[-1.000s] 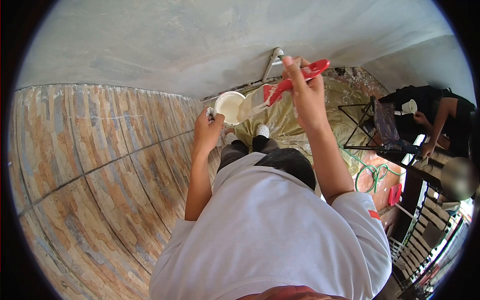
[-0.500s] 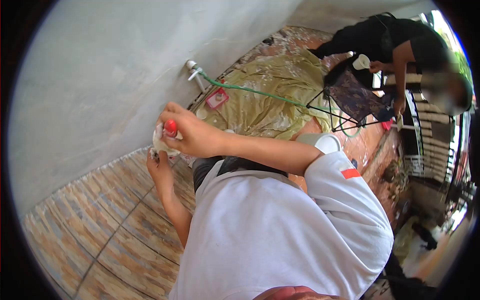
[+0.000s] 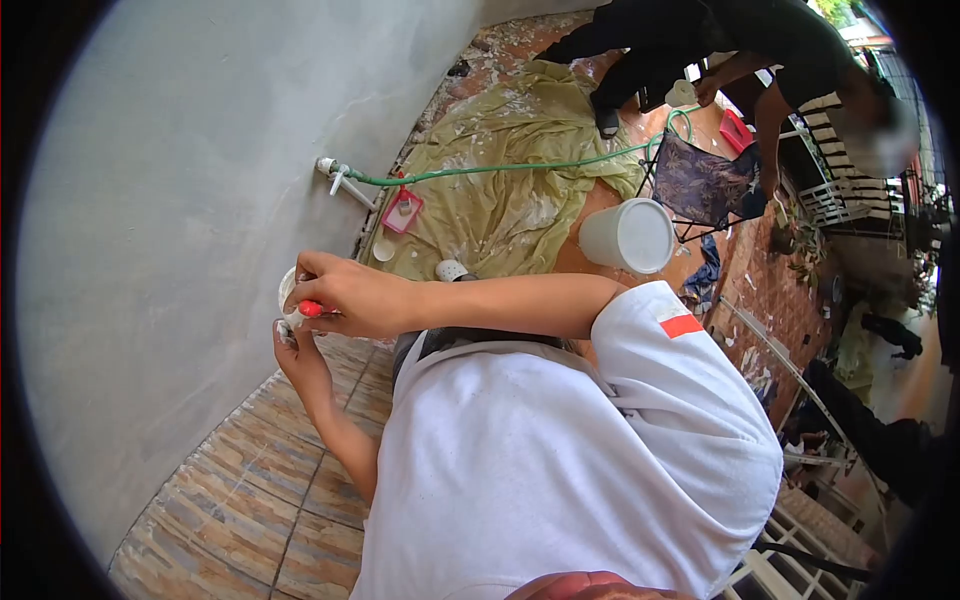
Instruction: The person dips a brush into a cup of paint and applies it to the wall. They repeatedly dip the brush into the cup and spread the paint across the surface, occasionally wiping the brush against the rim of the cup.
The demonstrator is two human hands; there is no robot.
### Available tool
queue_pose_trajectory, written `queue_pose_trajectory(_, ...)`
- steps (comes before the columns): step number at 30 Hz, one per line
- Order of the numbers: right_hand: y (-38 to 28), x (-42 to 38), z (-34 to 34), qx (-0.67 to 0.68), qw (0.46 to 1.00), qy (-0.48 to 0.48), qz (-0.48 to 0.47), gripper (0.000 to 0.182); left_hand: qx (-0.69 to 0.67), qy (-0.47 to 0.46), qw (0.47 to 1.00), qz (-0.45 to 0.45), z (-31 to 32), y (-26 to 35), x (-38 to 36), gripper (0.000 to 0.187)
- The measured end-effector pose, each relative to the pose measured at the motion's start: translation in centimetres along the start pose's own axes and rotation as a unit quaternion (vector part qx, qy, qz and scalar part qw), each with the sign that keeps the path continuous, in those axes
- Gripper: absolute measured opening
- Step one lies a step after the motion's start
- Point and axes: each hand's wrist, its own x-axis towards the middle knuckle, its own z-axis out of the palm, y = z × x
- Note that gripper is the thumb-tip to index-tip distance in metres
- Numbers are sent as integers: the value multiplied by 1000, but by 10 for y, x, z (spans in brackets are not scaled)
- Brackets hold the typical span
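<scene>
The right hand (image 3: 350, 298) has its fingers clamped on a red-handled tool (image 3: 308, 309), whose long axis points toward the grey wall (image 3: 180, 200). The left hand (image 3: 297, 350), directly beneath, grips a small white tub (image 3: 286, 290), touching the tool's tip.

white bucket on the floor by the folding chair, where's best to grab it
Probably by the top rim of the white plastic bucket, coming from above: it stands upright with its open mouth up, no handle shows, and the patterned folding chair crowds its far side.
</scene>
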Motion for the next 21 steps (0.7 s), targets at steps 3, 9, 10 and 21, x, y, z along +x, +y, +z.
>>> queue_pose_trajectory(3, -2, 1, 12, -64, 997, 34, -34, 25, 17, -24, 1000, -6, -8, 10, -1, 26)
queue_pose_trajectory(9, -9, 7, 32, -265, 962, 26, -65, 17, 25, -29, 999, 25, -22, 12, -6, 13)
queue_pose_trajectory(10, -9, 8, 36, -286, 957, 18, -38, 18, 51, -37, 998, 17, -25, 13, -6, 10)
queue_pose_trajectory(21, -36, 20, 50, -256, 965, -18, -60, 25, 82, -12, 996, 13, -62, 6, -16, 8)
